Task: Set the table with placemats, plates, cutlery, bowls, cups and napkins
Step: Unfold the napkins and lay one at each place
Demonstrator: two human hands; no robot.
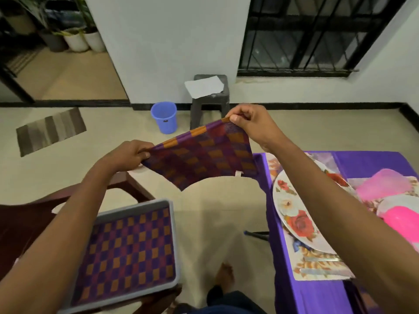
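A purple and orange checked napkin (204, 155) hangs spread in the air between my hands. My left hand (129, 155) pinches its left corner and my right hand (249, 122) pinches its upper right corner. Below left, a grey tray (174, 234) on a dark chair holds another checked napkin (127, 250). At the right, a table with a purple cloth (367, 162) carries a floral placemat (317, 270), a flowered plate (294, 214), cutlery (322, 260), a pink cup (381, 184) and a pink bowl (401, 220).
The dark brown chair (27, 214) stands at the left under the tray. A blue bucket (164, 116) and a grey stool (209, 96) with paper on it stand by the far wall. A striped mat (51, 130) lies on the floor. My foot (224, 275) shows below.
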